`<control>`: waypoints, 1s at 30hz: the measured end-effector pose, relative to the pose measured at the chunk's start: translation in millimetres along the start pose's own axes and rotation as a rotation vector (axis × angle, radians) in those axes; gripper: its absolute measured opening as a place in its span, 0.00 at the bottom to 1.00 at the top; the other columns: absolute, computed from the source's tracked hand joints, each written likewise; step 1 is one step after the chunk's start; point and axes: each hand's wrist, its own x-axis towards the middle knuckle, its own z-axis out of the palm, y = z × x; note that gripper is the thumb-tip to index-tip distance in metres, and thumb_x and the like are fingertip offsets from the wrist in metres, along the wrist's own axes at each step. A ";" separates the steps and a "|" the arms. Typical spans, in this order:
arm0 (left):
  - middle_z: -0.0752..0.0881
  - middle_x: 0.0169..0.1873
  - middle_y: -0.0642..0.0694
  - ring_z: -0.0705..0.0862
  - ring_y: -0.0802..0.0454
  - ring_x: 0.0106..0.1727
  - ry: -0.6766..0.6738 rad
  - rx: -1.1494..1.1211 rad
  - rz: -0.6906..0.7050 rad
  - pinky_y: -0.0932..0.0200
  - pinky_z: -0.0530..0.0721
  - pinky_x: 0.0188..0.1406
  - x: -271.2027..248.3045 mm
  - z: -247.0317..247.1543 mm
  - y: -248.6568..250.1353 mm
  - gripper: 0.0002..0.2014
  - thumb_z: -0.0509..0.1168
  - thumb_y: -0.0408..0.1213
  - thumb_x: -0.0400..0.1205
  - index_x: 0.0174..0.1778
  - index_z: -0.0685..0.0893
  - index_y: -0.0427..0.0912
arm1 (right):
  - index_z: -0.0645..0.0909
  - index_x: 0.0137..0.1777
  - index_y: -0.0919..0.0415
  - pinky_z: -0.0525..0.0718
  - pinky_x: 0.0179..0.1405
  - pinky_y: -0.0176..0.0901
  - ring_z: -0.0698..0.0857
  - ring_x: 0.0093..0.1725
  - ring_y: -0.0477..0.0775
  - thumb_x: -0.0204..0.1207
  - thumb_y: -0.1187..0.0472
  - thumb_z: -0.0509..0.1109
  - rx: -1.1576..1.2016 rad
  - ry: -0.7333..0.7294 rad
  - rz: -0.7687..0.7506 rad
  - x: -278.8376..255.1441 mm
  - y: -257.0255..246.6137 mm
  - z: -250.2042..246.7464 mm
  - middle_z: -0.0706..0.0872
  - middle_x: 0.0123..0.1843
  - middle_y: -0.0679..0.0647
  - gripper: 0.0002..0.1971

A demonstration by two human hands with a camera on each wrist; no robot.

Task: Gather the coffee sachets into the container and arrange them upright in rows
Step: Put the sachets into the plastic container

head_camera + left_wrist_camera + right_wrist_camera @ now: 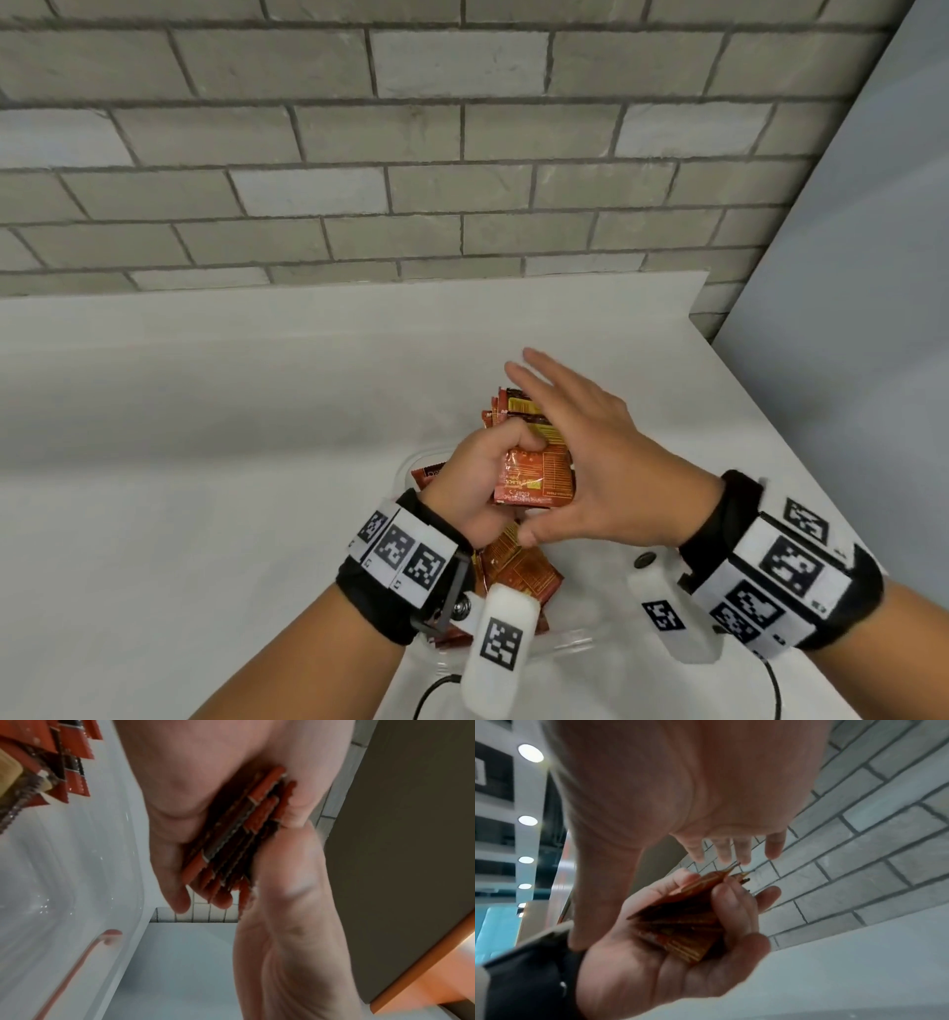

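My left hand (477, 478) grips a stack of red-orange coffee sachets (539, 475) above a clear plastic container (408, 462) on the white counter. My right hand (590, 452) is open, its fingers straight, and its palm lies flat against the stack's right side. In the left wrist view the stack (239, 841) sits edge-on between the two hands. In the right wrist view the left hand (654, 973) curls round the stack (685, 925) under the right palm (680, 791). More sachets (518, 570) lie loose in the container, partly hidden by my wrists; some also show in the left wrist view (64, 770).
The white counter (205, 462) runs back to a grey brick wall (411, 154). Its right edge (801, 437) slants close beside my right wrist. A black cable (431, 694) hangs at the counter's front edge. The container's clear wall (64, 882) fills the left of the left wrist view.
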 end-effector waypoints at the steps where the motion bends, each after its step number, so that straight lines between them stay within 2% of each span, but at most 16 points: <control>1: 0.81 0.27 0.44 0.82 0.51 0.28 -0.004 0.018 -0.003 0.59 0.80 0.29 0.1 0.7 -0.3 0.06 0.63 0.31 0.69 0.30 0.85 0.40 | 0.32 0.76 0.34 0.43 0.77 0.39 0.44 0.80 0.38 0.58 0.40 0.82 -0.042 -0.019 -0.013 1.2 1.6 1.9 0.44 0.83 0.39 0.63; 4: 0.84 0.27 0.45 0.83 0.53 0.29 -0.016 0.014 -0.005 0.61 0.80 0.31 0.2 3.0 -0.7 0.08 0.64 0.32 0.69 0.28 0.88 0.42 | 0.38 0.79 0.35 0.53 0.76 0.39 0.60 0.76 0.41 0.62 0.46 0.82 0.000 0.005 0.009 3.9 7.1 6.0 0.63 0.78 0.42 0.58; 7: 0.85 0.30 0.45 0.85 0.53 0.32 0.006 0.014 -0.005 0.60 0.81 0.33 0.5 2.3 -2.3 0.06 0.66 0.34 0.69 0.31 0.89 0.43 | 0.47 0.82 0.40 0.60 0.77 0.47 0.68 0.71 0.43 0.64 0.48 0.81 0.044 0.032 0.016 3.5 10.9 8.4 0.70 0.73 0.42 0.53; 13: 0.83 0.30 0.43 0.84 0.52 0.33 -0.013 0.021 0.006 0.59 0.80 0.35 -0.2 2.2 -4.5 0.05 0.65 0.32 0.69 0.32 0.87 0.40 | 0.44 0.83 0.43 0.60 0.74 0.44 0.67 0.70 0.45 0.64 0.45 0.79 -0.058 0.014 0.022 3.4 11.1 14.6 0.70 0.71 0.43 0.55; 17: 0.84 0.28 0.44 0.84 0.52 0.31 0.009 0.069 0.030 0.59 0.80 0.32 -1.5 2.1 -4.9 0.05 0.66 0.31 0.68 0.31 0.87 0.41 | 0.49 0.83 0.48 0.62 0.74 0.45 0.70 0.69 0.44 0.65 0.44 0.78 -0.057 0.018 0.013 3.6 12.5 14.2 0.72 0.70 0.44 0.52; 20: 0.82 0.28 0.43 0.83 0.52 0.30 0.030 0.093 0.039 0.59 0.79 0.30 -1.5 2.3 -7.0 0.03 0.66 0.30 0.67 0.31 0.85 0.40 | 0.55 0.82 0.49 0.68 0.71 0.48 0.73 0.66 0.44 0.64 0.46 0.79 -0.060 0.023 -0.011 3.6 11.5 14.2 0.74 0.68 0.44 0.49; 24: 0.83 0.28 0.44 0.84 0.52 0.31 -0.007 0.055 0.030 0.59 0.80 0.33 -2.1 1.2 -6.7 0.05 0.66 0.30 0.68 0.29 0.87 0.42 | 0.57 0.81 0.49 0.67 0.69 0.45 0.72 0.66 0.43 0.64 0.45 0.79 -0.092 0.026 -0.011 4.8 9.7 15.7 0.73 0.68 0.43 0.48; 28: 0.87 0.35 0.43 0.86 0.50 0.38 -0.035 -0.016 0.034 0.55 0.82 0.42 -4.2 -2.7 -2.9 0.07 0.65 0.34 0.71 0.37 0.90 0.41 | 0.62 0.78 0.49 0.73 0.65 0.47 0.75 0.64 0.44 0.64 0.48 0.79 -0.067 0.068 -0.006 4.5 11.7 16.5 0.75 0.67 0.43 0.43; 30: 0.87 0.37 0.43 0.86 0.50 0.40 -0.025 0.046 0.015 0.52 0.81 0.43 -4.6 -3.2 -2.4 0.08 0.66 0.36 0.71 0.43 0.87 0.41 | 0.62 0.78 0.49 0.74 0.64 0.50 0.75 0.64 0.45 0.64 0.48 0.79 -0.070 0.089 -0.001 5.2 14.3 19.5 0.75 0.67 0.44 0.43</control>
